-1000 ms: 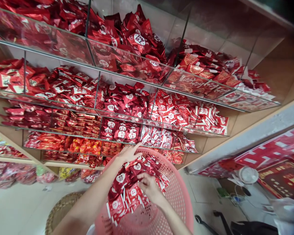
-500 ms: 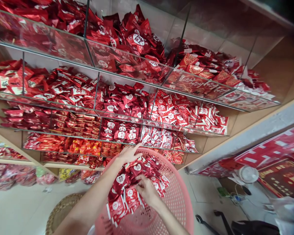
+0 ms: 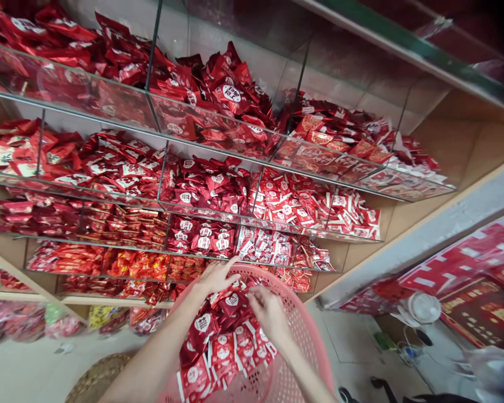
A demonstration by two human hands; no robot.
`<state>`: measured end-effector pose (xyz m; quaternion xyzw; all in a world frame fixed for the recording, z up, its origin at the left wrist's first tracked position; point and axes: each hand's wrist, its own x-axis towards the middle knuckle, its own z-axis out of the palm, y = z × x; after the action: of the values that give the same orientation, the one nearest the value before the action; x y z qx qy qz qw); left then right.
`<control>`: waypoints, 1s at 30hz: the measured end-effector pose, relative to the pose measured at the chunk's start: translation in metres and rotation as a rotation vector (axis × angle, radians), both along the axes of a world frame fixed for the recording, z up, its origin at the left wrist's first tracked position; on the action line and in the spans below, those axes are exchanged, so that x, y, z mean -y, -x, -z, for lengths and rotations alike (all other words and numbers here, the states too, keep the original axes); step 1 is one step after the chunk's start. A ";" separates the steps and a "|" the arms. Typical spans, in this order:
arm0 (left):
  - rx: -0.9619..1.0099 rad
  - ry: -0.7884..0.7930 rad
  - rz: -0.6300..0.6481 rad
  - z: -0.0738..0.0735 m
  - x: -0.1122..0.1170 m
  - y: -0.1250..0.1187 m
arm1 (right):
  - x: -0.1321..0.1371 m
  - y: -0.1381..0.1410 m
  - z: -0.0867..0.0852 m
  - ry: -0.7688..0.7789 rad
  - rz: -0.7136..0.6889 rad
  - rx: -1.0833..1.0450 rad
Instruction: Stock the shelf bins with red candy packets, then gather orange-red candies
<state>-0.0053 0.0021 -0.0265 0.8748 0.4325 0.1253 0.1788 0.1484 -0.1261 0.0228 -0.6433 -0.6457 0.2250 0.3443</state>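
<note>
A pink plastic basket sits in front of me, holding a heap of red foil packets with white round labels. My left hand rests on the basket's far rim, fingers curled over it beside the packets. My right hand is down in the heap, fingers bent and closed on the packets near the far side. Right behind the basket stand tiered glass shelf bins full of red packets.
Glass dividers split each shelf tier into compartments. A woven round basket lies on the floor at the lower left. At the right are red printed boxes, a small white fan and cables on the floor.
My right hand moved up through the packets toward the far rim of the basket, closer to my left hand. The view tilted up a little; my left hand stayed on the rim.
</note>
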 end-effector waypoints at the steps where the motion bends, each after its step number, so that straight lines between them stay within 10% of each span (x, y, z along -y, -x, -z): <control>1: 0.003 0.002 -0.005 0.000 0.000 0.000 | -0.006 -0.005 -0.016 -0.045 0.006 -0.005; 7: -0.003 -0.041 0.021 0.000 -0.002 0.001 | -0.048 -0.046 -0.111 -0.358 0.125 0.053; 12: -0.015 -0.058 0.013 0.000 -0.002 0.001 | -0.084 -0.082 -0.154 -0.420 0.380 0.446; 19: -0.022 -0.052 0.019 -0.003 0.000 0.001 | -0.117 -0.099 -0.161 -0.107 0.533 0.853; 30: -0.015 -0.029 0.001 -0.004 0.001 0.001 | -0.120 -0.109 -0.157 -0.092 0.535 0.679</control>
<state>-0.0060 0.0012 -0.0229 0.8784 0.4315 0.1251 0.1629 0.2571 -0.0064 0.1793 -0.8094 -0.5424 -0.1255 0.1867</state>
